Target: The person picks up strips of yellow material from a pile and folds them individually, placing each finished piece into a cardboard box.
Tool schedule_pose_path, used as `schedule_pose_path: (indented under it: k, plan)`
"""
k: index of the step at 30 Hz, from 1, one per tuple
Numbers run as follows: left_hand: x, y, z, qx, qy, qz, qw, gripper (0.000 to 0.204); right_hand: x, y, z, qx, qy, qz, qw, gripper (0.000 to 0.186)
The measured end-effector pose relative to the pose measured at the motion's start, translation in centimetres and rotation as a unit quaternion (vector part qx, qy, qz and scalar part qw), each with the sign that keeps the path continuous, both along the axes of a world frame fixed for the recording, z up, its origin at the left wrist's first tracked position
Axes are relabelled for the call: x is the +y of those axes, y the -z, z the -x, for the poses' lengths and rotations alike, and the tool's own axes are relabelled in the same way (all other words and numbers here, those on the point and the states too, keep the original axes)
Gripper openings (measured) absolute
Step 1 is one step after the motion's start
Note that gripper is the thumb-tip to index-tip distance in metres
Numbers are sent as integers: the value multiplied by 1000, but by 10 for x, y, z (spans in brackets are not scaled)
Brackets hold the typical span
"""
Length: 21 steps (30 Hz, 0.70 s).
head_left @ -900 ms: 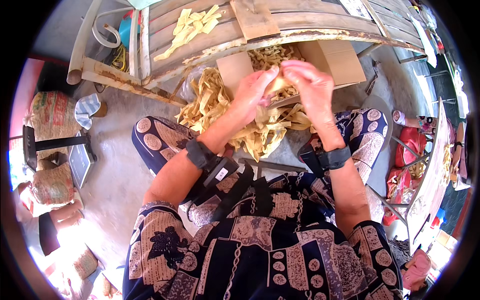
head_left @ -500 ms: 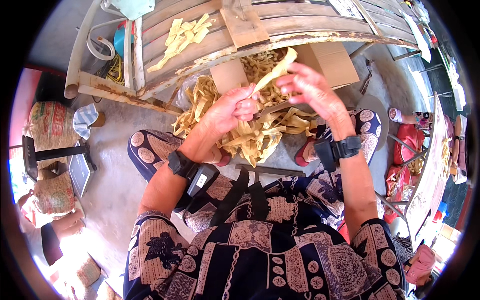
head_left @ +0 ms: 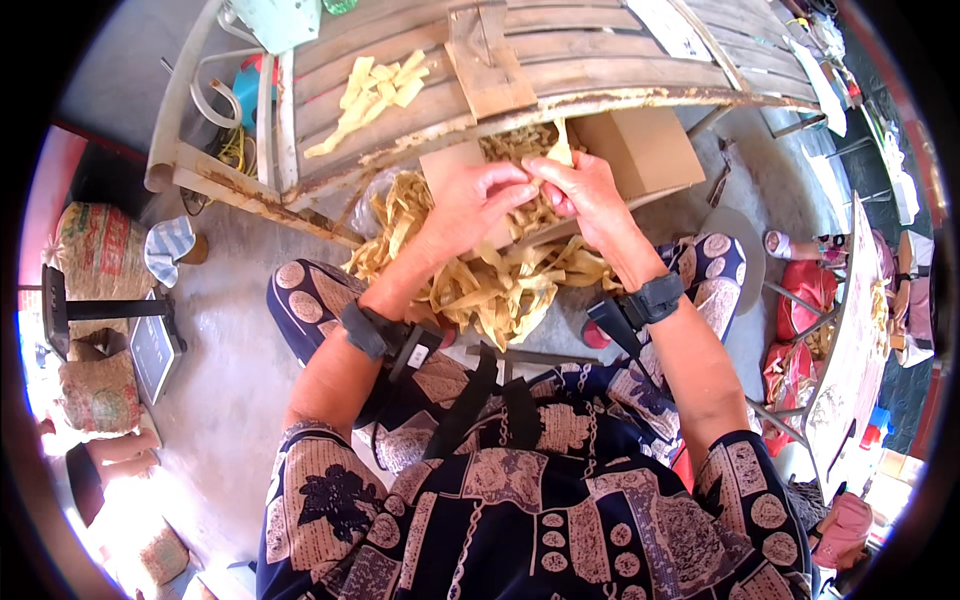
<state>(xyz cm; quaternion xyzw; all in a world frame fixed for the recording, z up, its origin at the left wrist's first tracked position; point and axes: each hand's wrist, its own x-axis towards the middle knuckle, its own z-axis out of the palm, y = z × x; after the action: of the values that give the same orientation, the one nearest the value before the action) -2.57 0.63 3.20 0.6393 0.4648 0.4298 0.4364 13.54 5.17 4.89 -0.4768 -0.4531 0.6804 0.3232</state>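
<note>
Over the open cardboard box, my two hands meet at a pale yellow, flat dried strip (head_left: 561, 150). Its upper end stands out above my right hand (head_left: 592, 198), whose thumb and fingers pinch it. My left hand (head_left: 470, 205) comes in from the left, thumb and forefinger closing at the strip's lower end, which the fingers largely hide. Below my hands a loose heap of dried yellow strips (head_left: 505, 295) hangs and lies between my knees. More strips fill the cardboard box (head_left: 640, 150) behind my hands.
A slatted wooden bench with a rusty metal frame (head_left: 400, 150) crosses in front. On it rest a small pile of strips (head_left: 375, 95) and a wooden block (head_left: 488, 70). Stuffed sacks (head_left: 105, 250) and a scale (head_left: 158, 345) stand left; a table (head_left: 840, 340) and another person (head_left: 915, 285) are right.
My right hand, open and apart from the strip before, has closed on it. The strip now points more upright, and my left hand's fingers have shifted toward the right hand.
</note>
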Motion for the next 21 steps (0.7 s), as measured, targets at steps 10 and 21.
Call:
schedule_pose_path:
  k: [10, 21]
  plan:
    - [20, -29, 13, -139, 57, 144, 978, 27, 25, -46, -3, 216, -163, 111, 956, 8]
    - [32, -34, 26, -20, -14, 106, 994, 29, 60, -47, -15, 200, -157, 161, 954, 18]
